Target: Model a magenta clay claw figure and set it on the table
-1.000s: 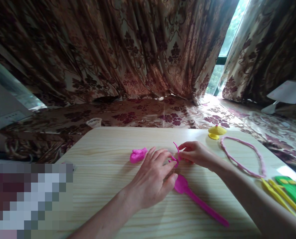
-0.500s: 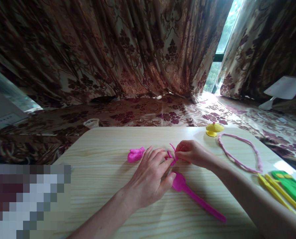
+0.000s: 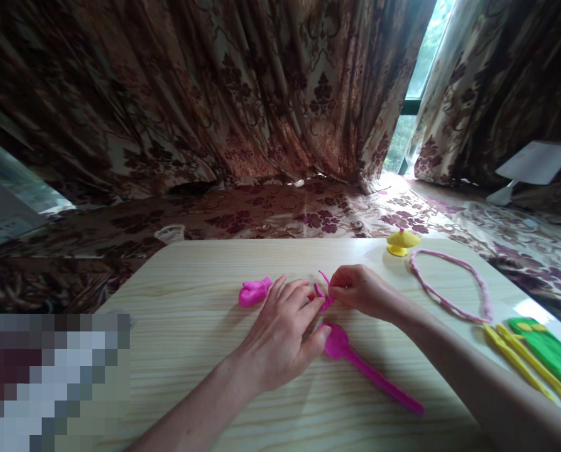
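Note:
My left hand (image 3: 283,336) lies palm down on the table with its fingers stretched out, and its fingertips rest by thin pink clay strips (image 3: 326,304). Pinched fingers of my right hand (image 3: 353,290) grip one of these strips, whose upper end sticks up between the hands. Just below them is a flat pink clay spoon (image 3: 377,376), its round head close to my left thumb. A pink clay mitten-shaped piece (image 3: 253,292) sits to the left of my left fingers. What lies under my left palm is hidden.
At the table's (image 3: 186,351) back right stands a yellow clay lidded dish (image 3: 401,242). Near it lies a pink twisted clay loop (image 3: 468,270). Yellow clay sticks (image 3: 520,361) and a green clay piece (image 3: 551,355) are at the right edge. A lamp (image 3: 534,162) stands beyond.
The view has shifted slightly, so everything sits a little further left. Both hands keep nearly the same pose around the pink clay strips.

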The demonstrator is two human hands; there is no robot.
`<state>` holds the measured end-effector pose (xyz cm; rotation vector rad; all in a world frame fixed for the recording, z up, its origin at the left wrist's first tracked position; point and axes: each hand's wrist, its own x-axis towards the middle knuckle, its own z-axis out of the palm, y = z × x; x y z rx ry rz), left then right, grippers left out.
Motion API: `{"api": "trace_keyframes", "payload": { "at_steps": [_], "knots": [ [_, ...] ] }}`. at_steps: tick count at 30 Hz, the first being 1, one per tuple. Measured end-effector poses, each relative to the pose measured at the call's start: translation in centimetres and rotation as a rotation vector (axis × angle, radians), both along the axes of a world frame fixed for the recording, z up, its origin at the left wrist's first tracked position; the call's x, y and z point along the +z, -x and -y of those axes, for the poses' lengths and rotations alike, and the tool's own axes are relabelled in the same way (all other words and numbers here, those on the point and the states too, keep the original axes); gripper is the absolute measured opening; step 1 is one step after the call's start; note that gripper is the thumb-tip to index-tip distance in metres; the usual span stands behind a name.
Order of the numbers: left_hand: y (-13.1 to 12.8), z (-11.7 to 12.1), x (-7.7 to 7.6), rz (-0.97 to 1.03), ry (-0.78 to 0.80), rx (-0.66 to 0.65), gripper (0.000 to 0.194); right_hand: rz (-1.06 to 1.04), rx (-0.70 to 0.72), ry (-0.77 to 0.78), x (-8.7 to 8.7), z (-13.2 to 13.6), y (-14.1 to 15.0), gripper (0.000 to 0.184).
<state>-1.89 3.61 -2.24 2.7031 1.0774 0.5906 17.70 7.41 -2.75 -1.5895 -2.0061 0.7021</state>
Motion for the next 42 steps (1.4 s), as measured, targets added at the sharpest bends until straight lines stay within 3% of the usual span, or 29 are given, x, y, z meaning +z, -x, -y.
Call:
{"api": "trace_keyframes", "payload": {
  "at_steps": [15,42],
  "knots": [
    [0.1,0.0,-0.1,-0.020,-0.052,0.004,0.039,0.060,0.039,-0.024,0.3,0.4,0.0,0.020],
    [-0.3,-1.2,-1.6,0.053,-0.223,0.026,0.020,0.071,0.058,-0.064,-0.2,0.6,0.3,0.019]
  ]
}}
